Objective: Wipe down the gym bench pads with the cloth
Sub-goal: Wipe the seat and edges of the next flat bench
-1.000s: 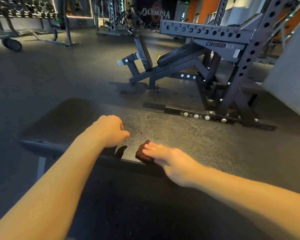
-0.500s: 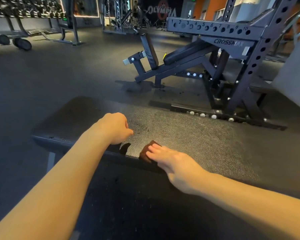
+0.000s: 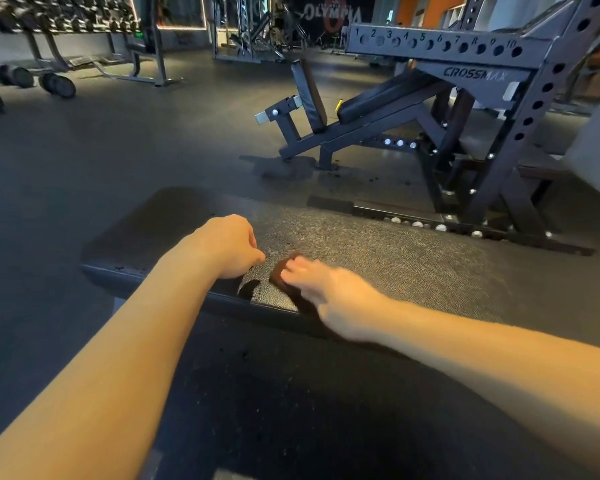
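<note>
Hands [image 3: 226, 247] [image 3: 329, 292]: two; cloth [image 3: 280, 272]: one; bench pad [image 3: 395, 265]: one.

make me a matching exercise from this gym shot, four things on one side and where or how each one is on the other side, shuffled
Things
1. cloth
2. left hand
3. incline bench
4. dumbbells

Places or states
A. on the floor at the far left
B. curled, holding nothing, over the flat bench pad
C. under the fingers of the right hand
D. beyond the flat bench, beside the Crossmax rack

Pairs: 1-C, 2-B, 3-D, 4-A
</note>
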Demonstrator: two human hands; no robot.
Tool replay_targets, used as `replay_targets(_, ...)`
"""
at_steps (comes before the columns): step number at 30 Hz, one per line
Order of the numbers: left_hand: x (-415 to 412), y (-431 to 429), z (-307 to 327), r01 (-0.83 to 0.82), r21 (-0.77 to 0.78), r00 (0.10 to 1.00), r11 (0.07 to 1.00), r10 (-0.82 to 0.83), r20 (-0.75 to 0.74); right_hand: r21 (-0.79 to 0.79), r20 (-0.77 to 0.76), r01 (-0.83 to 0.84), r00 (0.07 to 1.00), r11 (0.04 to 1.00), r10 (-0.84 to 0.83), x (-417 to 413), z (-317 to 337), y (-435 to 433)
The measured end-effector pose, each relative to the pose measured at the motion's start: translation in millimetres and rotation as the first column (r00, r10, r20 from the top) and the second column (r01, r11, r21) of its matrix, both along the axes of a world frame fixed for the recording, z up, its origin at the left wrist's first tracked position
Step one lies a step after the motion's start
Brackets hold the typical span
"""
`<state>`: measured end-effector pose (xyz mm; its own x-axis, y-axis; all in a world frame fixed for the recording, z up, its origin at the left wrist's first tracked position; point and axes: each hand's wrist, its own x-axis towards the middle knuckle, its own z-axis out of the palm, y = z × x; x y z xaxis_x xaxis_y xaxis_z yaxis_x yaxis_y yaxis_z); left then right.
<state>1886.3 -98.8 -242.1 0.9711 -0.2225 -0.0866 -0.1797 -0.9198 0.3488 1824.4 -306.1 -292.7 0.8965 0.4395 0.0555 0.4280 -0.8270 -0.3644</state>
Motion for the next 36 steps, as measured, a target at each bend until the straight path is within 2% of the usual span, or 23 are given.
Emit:
replay_targets(3,3,3,-4,-0.021,0.001,1.000,1.000,0.021,-0.010,-0.046,-0.016,-0.191,0.982,0.980,0.191,-16,-4,-4)
replay_targets(5,7,5,-8,-0.029,0.002,0.999,1.000,0.029,-0.017,-0.062,-0.037,-0.190,0.982,0.980,0.188,-10,-4,-7)
replay_targets(8,12,8,-11,-0.037,0.006,0.999,0.999,0.037,-0.035,-0.063,-0.025,-0.090,0.996,0.994,0.088,13,-1,-5)
replay_targets(12,13,9,-15,-0.038,0.022,0.998,0.999,0.039,-0.048,-0.125,-0.050,0.171,0.983,0.977,-0.178,83,3,-3)
replay_targets(17,17,12,-16,-0.051,0.026,0.998,0.998,0.052,-0.028,-0.185,-0.035,0.268,0.960,0.945,-0.279,118,-1,12)
replay_targets(20,20,11,-17,-0.057,0.023,0.998,0.998,0.057,-0.016,-0.123,-0.038,0.195,0.979,0.973,-0.201,75,2,22)
replay_targets(23,23,8,-22,-0.058,0.066,0.998,0.996,0.058,0.003,-0.112,-0.016,-0.019,1.000,0.993,0.017,22,6,27)
replay_targets(26,29,8,-27,-0.081,0.083,0.997,0.993,0.082,-0.009,-0.095,-0.004,-0.110,0.994,0.989,0.110,19,4,19)
replay_targets(28,36,10,-28,-0.107,0.085,0.994,0.991,0.110,-0.027,-0.113,-0.012,-0.040,0.999,0.993,0.039,47,2,13)
replay_targets(30,44,15,-32,-0.106,0.073,0.993,0.992,0.110,-0.050,-0.150,-0.020,0.111,0.993,0.982,-0.116,86,-2,2)
replay_targets(33,39,18,-28,-0.081,0.040,0.996,0.996,0.082,-0.033,-0.243,-0.018,0.341,0.935,0.908,-0.355,146,0,-19)
replay_targets(36,39,18,-30,-0.082,0.036,0.996,0.996,0.083,-0.019,-0.251,-0.022,0.470,0.872,0.847,-0.490,182,-1,-27)
